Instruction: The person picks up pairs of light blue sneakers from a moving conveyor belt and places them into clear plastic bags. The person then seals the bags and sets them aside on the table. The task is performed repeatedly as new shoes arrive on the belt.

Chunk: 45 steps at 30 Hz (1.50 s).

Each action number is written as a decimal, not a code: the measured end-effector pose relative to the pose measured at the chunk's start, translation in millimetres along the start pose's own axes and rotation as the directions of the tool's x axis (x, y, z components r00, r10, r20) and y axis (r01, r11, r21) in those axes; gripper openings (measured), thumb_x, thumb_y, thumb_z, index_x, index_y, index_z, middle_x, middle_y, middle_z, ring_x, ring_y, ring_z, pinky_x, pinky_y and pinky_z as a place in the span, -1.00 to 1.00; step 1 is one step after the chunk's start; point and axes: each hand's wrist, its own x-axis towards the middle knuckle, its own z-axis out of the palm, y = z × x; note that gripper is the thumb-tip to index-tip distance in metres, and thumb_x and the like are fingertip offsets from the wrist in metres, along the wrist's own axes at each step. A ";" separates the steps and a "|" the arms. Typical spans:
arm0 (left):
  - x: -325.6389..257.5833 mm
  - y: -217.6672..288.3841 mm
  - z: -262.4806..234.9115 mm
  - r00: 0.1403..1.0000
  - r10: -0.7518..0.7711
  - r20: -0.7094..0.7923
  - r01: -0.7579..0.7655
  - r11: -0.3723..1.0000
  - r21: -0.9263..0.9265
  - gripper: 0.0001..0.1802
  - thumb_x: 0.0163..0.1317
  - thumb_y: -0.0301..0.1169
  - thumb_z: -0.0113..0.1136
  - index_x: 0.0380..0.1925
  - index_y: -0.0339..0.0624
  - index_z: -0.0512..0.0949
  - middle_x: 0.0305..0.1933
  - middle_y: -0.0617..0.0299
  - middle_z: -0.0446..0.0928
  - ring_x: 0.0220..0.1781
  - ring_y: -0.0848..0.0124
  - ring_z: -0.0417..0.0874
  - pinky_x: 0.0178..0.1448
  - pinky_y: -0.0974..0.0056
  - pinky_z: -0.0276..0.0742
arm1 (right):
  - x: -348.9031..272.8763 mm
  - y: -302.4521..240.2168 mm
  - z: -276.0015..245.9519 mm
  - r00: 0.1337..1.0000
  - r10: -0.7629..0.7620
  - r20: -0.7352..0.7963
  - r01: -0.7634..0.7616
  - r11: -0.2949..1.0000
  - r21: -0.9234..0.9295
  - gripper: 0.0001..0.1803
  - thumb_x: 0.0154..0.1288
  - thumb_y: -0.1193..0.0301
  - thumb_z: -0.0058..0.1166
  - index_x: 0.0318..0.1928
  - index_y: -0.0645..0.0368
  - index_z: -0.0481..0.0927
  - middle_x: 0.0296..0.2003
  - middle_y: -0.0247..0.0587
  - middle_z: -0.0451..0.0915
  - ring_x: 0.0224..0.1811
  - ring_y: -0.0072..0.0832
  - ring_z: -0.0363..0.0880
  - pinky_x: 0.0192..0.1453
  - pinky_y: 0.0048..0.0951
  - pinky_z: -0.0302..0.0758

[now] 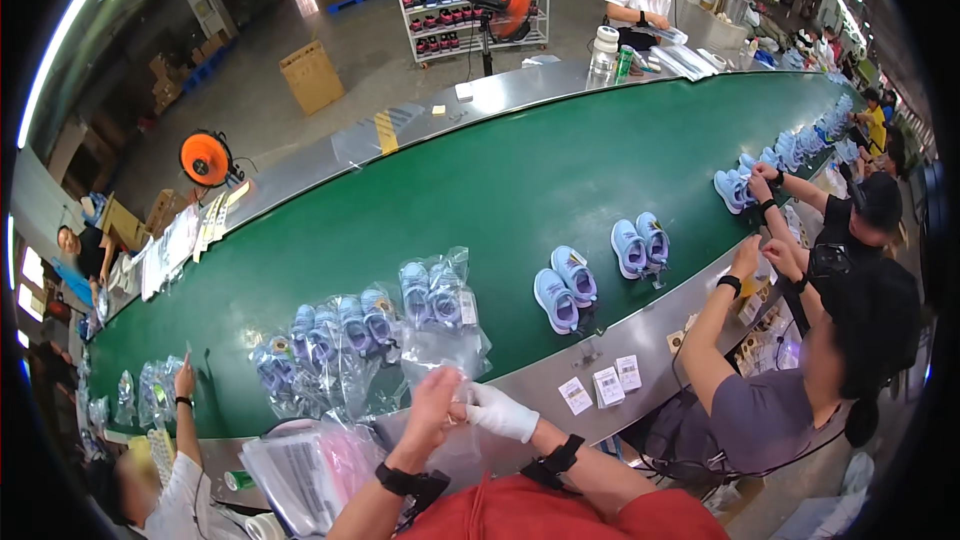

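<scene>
Our forearms angle inward before us, converging. Our left hand bare, fingers curled; our right hand white-gloved, fingers close against left. Both wrists banded black.

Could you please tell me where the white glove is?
In the head view, the white glove is on the person's right hand at lower centre, just right of the bare left hand and left of the white tags.
</scene>
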 end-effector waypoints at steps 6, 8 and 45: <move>-1.3 30.8 -28.2 0.985 0.166 -0.041 -0.168 0.985 -0.051 -0.93 0.26 -0.40 0.06 -0.38 -0.11 0.48 -0.55 0.43 0.39 -0.68 0.64 0.31 -0.68 0.52 0.20 | -10.5 -27.0 -61.9 0.836 -0.397 -0.379 -0.129 0.530 -0.838 -0.80 0.13 0.34 0.07 -0.44 0.22 0.45 -0.58 -0.13 0.49 -0.51 -0.24 0.50 -0.41 -0.29 0.40; -6.3 29.1 -29.8 0.983 0.161 -0.093 -0.167 0.985 -0.053 -0.94 0.26 -0.42 0.08 -0.40 -0.12 0.48 -0.63 0.49 0.34 -0.75 0.71 0.22 -0.74 0.54 0.09 | -18.1 -41.7 -61.0 0.782 -0.503 -0.368 -0.133 0.442 -0.887 -0.85 0.06 0.35 0.05 -0.40 0.13 0.43 -0.45 -0.08 0.50 -0.35 -0.12 0.50 -0.26 -0.18 0.41; 18.9 30.7 30.6 0.942 0.300 -0.151 -0.249 0.925 0.288 -0.93 0.19 -0.43 0.15 -0.40 -0.16 0.48 -0.66 0.52 0.27 -0.73 0.74 0.16 -0.70 0.51 0.01 | 17.1 -56.5 -178.0 0.872 -0.480 -0.094 -0.120 -0.025 -0.992 -0.52 -0.10 -0.03 0.22 -0.27 0.06 0.59 -0.13 -0.05 0.46 0.04 -0.11 0.33 0.17 -0.09 0.19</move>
